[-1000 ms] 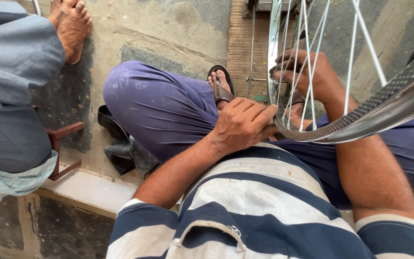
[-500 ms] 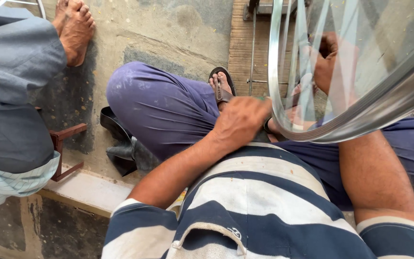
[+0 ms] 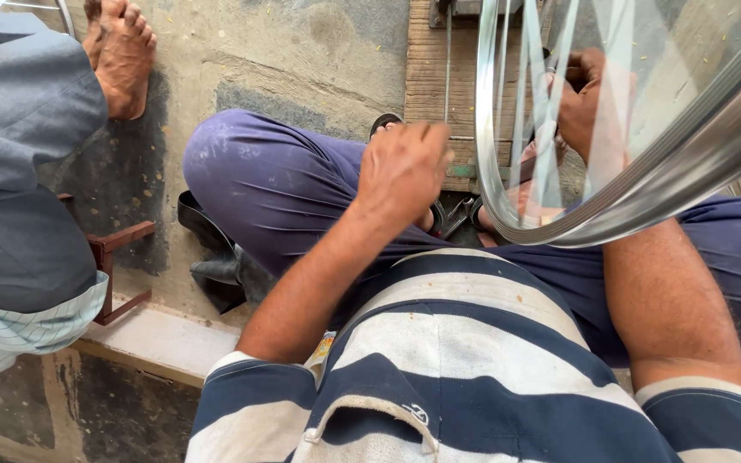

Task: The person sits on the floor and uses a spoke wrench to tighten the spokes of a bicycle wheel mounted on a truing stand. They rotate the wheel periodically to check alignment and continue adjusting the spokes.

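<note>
A shiny bicycle wheel rim [image 3: 645,193] with thin spokes [image 3: 542,111] is tilted over my lap at the right. My right hand [image 3: 589,99] is seen through the spokes inside the wheel, its fingers closed around something near the wheel's middle. My left hand [image 3: 400,171] hovers over my purple trouser leg [image 3: 276,184], just left of the rim's edge. Its fingers are curled downward, and what they touch is hidden. My striped shirt [image 3: 456,377] fills the bottom of the view.
Another person sits at the left in grey trousers [image 3: 19,146], a bare foot [image 3: 122,56] on the concrete floor. A wooden board [image 3: 439,77] lies behind the wheel. A black rubber piece [image 3: 212,257] and a reddish metal bracket [image 3: 113,257] lie by my leg.
The wheel has swung and tilted, so its bare rim now faces me and the spokes blur. My left hand has lifted off the rim's edge. My right hand has moved up inside the wheel.
</note>
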